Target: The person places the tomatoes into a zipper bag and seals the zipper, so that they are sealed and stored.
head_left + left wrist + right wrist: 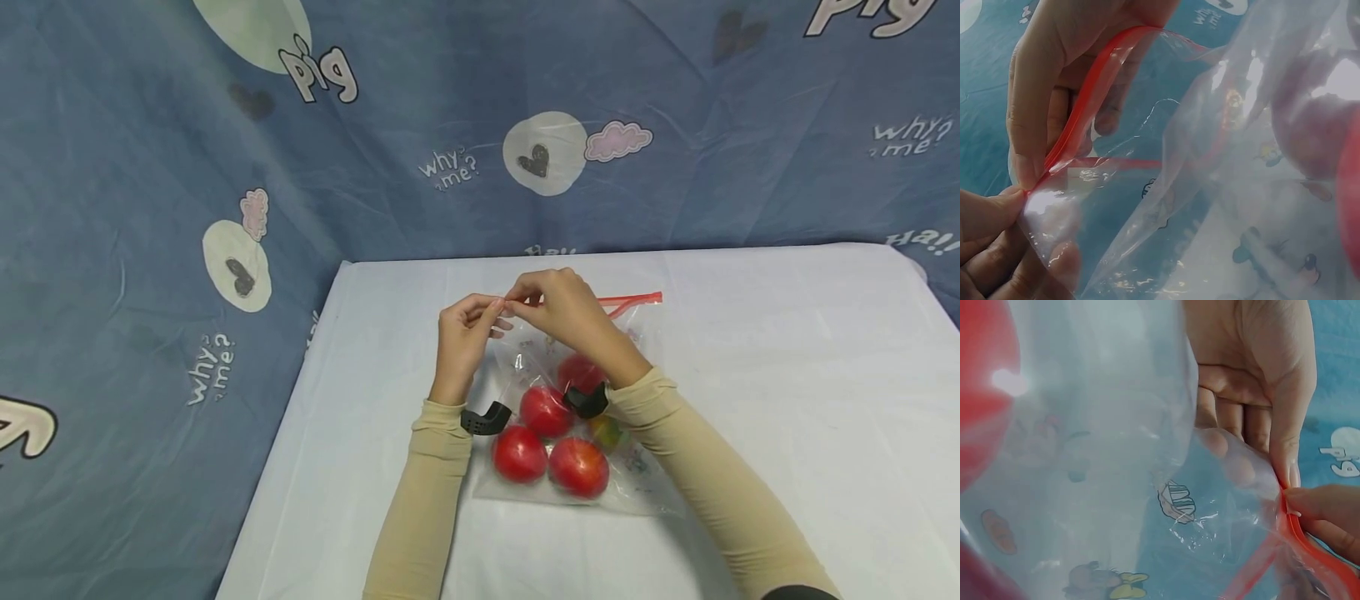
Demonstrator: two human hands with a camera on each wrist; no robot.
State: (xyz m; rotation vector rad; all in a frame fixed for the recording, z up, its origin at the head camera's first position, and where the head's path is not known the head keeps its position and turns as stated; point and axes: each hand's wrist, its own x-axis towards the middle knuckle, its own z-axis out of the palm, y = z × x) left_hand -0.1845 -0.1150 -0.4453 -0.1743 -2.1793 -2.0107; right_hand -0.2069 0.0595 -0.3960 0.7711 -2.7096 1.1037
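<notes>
A clear zip bag (645, 490) with a red zip strip (637, 298) lies on the white-covered table. Several red round fruits (546, 411) and a yellow-green piece (606, 432) are inside it. My left hand (461, 343) pinches the bag's upper left corner between thumb and forefinger. Close beside that grip, my right hand (576, 315) pinches the red strip, its fingertips meeting the left ones. In the left wrist view the strip (1088, 103) curves away from the pinch, and the two sides of the mouth stand apart. Some left fingers show through the film in the right wrist view.
White cloth (787, 400) covers the table. A blue printed cloth (420, 92) hangs behind it and along the left side. Black wrist straps (486, 419) sit at both cuffs, over or near the bag.
</notes>
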